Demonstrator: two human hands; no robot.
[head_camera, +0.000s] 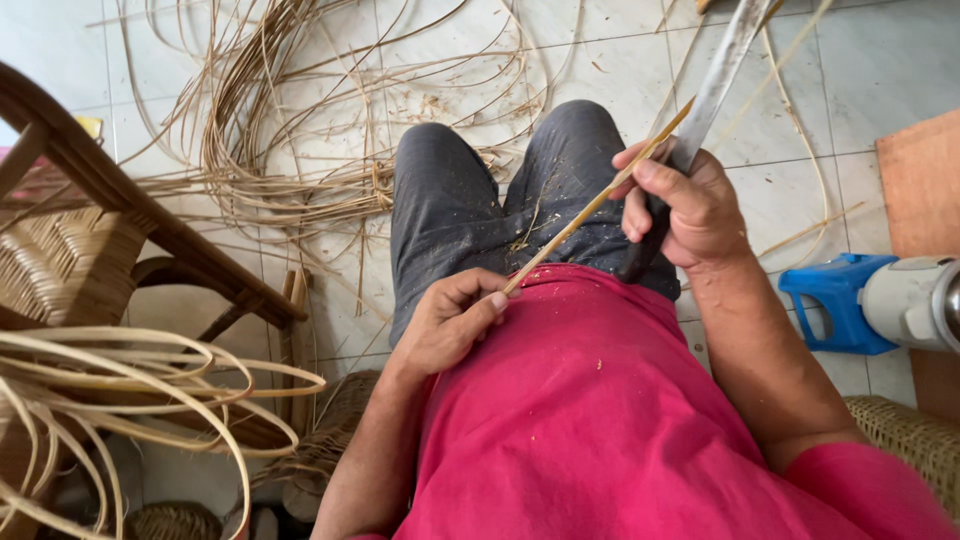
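Rattan strip (590, 205) slants from my left hand (450, 320), pinching its low end, up to my right hand (680, 205), fist clamped on the knife (715, 75) against it.

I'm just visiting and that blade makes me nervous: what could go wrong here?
1. The knife in the right hand runs along the thin cane strip pinched by the left hand; a slip might cut those fingers.
2. This happens over the lap, so the thighs seem exposed.
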